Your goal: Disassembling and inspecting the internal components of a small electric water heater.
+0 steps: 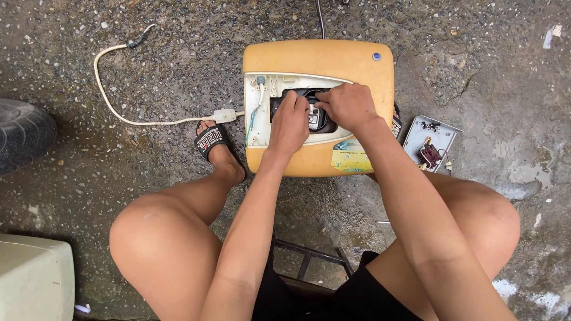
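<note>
In the upper centre of the frame, the yellow appliance [318, 59] lies open-side up on the wet ground [148, 71], exposing its black part [321, 122]. Left hand [289, 123] and right hand [348, 106], fingers curled, pinch it from both sides.

Counted in the head view: two hands, left [289, 122] and right [348, 106]; one yellow appliance housing [318, 56]; one white power cord [128, 113]; one grey detached cover plate [429, 142]; one black sandal [211, 141]; one tyre [22, 134]; one cream-coloured box [34, 278].
</note>
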